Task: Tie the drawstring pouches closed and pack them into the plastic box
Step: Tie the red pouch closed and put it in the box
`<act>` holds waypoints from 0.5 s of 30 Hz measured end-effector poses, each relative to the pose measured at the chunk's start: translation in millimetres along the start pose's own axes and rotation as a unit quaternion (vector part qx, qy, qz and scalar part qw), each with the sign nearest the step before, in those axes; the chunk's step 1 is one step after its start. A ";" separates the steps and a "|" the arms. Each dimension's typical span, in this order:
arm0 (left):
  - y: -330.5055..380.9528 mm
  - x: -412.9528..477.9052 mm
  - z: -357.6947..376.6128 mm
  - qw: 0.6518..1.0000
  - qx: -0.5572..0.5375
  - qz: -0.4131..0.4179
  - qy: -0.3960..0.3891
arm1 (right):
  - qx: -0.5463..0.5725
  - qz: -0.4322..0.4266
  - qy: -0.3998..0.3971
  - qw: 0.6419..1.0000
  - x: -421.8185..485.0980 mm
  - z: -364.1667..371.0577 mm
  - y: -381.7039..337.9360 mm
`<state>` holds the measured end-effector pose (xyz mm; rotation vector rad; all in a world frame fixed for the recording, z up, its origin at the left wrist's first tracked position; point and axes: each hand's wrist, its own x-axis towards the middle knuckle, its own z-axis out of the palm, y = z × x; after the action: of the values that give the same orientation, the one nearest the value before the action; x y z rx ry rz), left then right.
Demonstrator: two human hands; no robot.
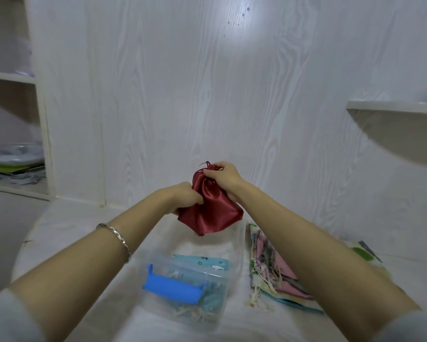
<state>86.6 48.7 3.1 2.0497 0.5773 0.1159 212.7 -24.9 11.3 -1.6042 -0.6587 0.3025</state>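
overhead, left hand [186,197] gripping red pouch [211,208] side, right hand [221,177] pinching its gathered neck

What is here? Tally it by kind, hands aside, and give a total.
red pouch, in hand: 1
plastic box: 1
blue pouch in the box: 1 showing
pile of loose pouches: 1, its pouches uncountable
Total: 4
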 end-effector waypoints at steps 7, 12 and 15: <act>-3.1 -4.6 -0.3 1.000 -0.015 0.007 0.020 | 0.144 0.141 -0.046 0.978 0.8 0.2 -2.8; -9.3 -11.0 2.7 0.997 0.072 -0.028 -0.005 | -0.162 0.096 -0.192 0.963 -12.4 -16.5 2.6; -8.0 -12.5 4.0 0.996 0.091 -0.006 0.006 | -0.366 -0.061 -0.130 0.919 -16.5 -23.2 3.0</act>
<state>74.0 43.4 -3.8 2.2233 0.6283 0.0703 213.1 -53.3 8.9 -2.2421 -1.1669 0.1841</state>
